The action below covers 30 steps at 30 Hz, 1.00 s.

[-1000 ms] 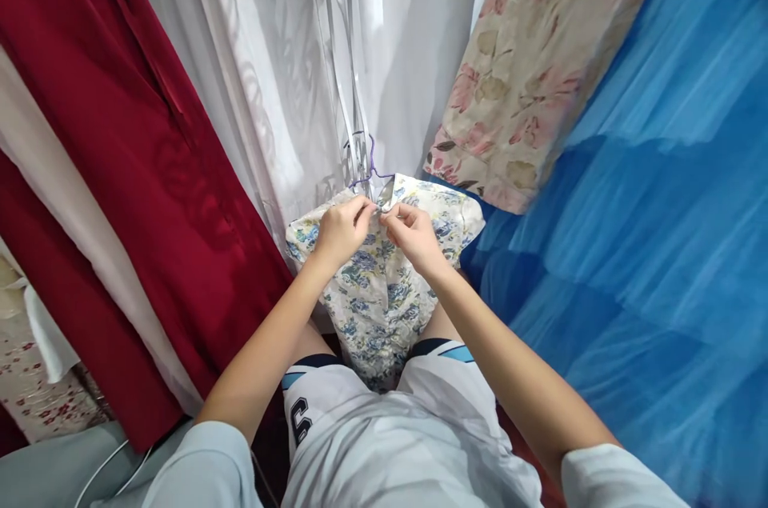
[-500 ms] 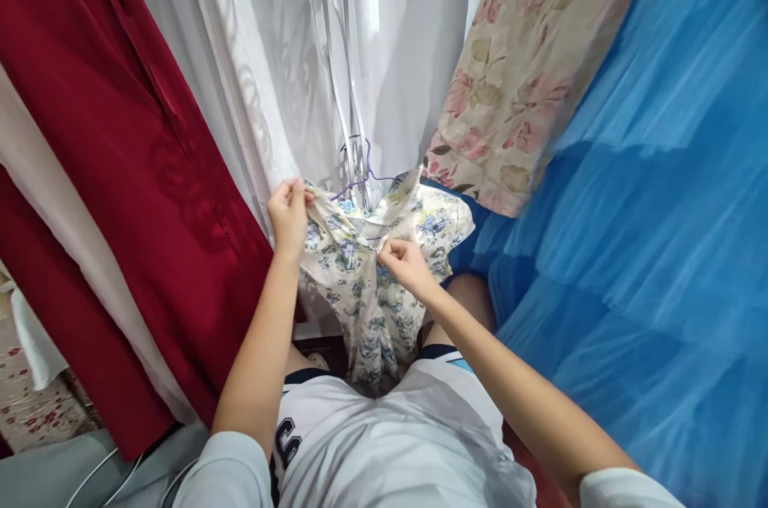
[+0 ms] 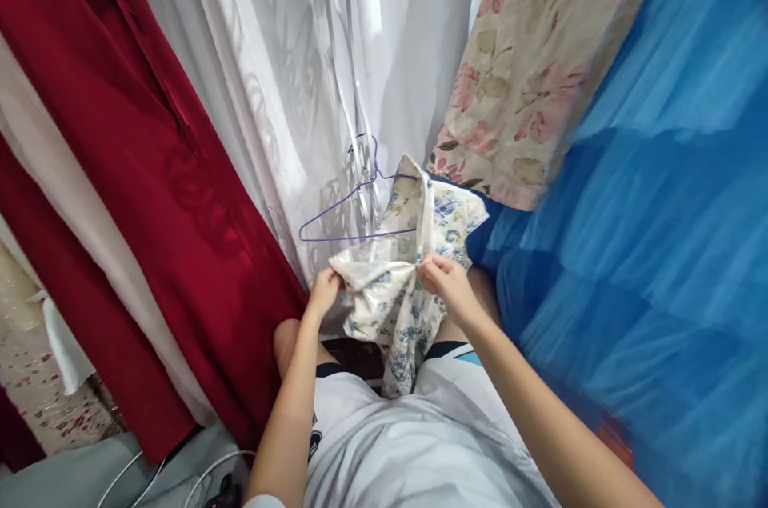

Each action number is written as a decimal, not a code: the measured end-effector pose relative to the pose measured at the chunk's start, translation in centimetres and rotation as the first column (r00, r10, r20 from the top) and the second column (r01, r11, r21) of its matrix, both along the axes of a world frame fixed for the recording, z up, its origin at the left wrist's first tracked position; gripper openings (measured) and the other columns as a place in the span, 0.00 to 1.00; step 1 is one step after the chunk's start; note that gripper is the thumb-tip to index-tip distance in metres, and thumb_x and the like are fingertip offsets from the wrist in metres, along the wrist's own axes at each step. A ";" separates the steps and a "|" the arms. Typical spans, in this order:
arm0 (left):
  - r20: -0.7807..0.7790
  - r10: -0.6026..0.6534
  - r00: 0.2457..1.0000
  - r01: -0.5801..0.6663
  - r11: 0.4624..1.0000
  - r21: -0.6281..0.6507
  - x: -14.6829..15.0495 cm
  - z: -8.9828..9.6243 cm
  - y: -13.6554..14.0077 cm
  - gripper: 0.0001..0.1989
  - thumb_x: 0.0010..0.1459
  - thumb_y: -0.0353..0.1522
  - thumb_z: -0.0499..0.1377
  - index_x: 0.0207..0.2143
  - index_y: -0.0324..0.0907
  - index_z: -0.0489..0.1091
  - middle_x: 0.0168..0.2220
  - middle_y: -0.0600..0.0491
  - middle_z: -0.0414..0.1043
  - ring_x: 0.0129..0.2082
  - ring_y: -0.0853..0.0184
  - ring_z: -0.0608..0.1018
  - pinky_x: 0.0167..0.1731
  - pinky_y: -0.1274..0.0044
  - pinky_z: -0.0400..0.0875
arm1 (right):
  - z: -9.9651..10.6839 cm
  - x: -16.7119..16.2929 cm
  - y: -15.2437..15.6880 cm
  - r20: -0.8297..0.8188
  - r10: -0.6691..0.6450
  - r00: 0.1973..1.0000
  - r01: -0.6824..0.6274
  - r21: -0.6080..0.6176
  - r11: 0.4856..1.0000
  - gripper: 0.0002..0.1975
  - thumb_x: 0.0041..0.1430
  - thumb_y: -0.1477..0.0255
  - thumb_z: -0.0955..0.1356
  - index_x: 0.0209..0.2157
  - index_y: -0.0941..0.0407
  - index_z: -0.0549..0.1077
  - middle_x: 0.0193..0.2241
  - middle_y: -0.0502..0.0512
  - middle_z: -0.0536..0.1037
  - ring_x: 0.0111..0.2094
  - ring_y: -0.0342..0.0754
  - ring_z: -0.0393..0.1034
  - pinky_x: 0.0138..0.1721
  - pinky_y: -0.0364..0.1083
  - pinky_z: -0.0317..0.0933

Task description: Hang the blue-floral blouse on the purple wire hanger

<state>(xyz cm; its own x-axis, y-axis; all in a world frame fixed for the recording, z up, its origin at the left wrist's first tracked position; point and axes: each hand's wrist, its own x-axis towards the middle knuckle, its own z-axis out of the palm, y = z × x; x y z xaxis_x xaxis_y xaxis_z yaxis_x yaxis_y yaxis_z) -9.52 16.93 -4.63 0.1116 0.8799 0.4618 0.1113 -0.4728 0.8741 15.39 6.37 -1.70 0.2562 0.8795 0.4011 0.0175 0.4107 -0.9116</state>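
A white blouse with blue and yellow flowers [image 3: 447,208] hangs by one shoulder from a purple wire hanger [image 3: 336,208]. The hanger's left half is bare, and its right arm runs into the blouse. My left hand [image 3: 325,291] pinches the loose edge of the blouse, below the hanger's left end. With its fingertips, my right hand [image 3: 442,278] grips the front opening near the middle of the garment. The lower part of the blouse drops in folds between my thighs.
White ribbons [image 3: 342,76] hang in front of a white curtain [image 3: 270,76]. To the left are long red garments [image 3: 198,196]; to the right, a pink-flowered beige cloth [image 3: 516,92] and a blue tiered tulle skirt [image 3: 648,268]. White cables [image 3: 117,480] lie at lower left.
The blouse's left shoulder has come off the hanger, baring its left half. My left hand has moved down and right with the edge; my right hand has shifted slightly right.
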 end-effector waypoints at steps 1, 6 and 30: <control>-0.049 -0.113 0.992 0.112 0.993 -0.024 1.3 -0.4 -0.8 0.10 0.48 0.35 0.63 0.21 0.39 0.70 0.18 0.56 0.68 0.22 0.68 0.71 0.27 0.78 0.67 | -0.9 1.8 -0.1 -0.046 -0.068 0.997 0.067 -0.027 0.997 0.14 0.52 0.66 0.66 0.19 0.54 0.58 0.15 0.44 0.55 0.17 0.39 0.46 0.20 0.43 0.41; -0.172 -0.508 0.844 0.498 0.862 -0.096 6.1 1.2 -4.6 0.13 0.51 0.40 0.65 0.23 0.39 0.74 0.24 0.52 0.73 0.28 0.65 0.75 0.33 0.76 0.70 | -4.7 7.9 -2.6 -0.028 -0.262 0.965 0.257 -0.119 0.959 0.15 0.51 0.64 0.65 0.17 0.53 0.59 0.13 0.43 0.54 0.16 0.39 0.45 0.19 0.43 0.41; -0.411 -0.605 0.682 0.538 0.796 -0.278 1.1 -2.3 -7.7 0.22 0.60 0.49 0.59 0.33 0.37 0.73 0.29 0.53 0.70 0.29 0.68 0.70 0.33 0.76 0.65 | 5.4 1.4 -5.2 0.468 0.371 0.802 -0.305 -0.213 0.928 0.20 0.61 0.54 0.66 0.35 0.58 0.75 0.27 0.50 0.71 0.27 0.44 0.60 0.29 0.44 0.57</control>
<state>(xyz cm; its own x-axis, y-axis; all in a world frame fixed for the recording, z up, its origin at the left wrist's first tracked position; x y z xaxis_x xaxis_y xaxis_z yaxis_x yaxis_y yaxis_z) -8.41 9.24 -6.94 0.7781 0.6184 0.1099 0.2550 -0.4709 0.8445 16.82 1.16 3.66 -0.2686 0.9226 0.2768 0.3567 0.3622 -0.8612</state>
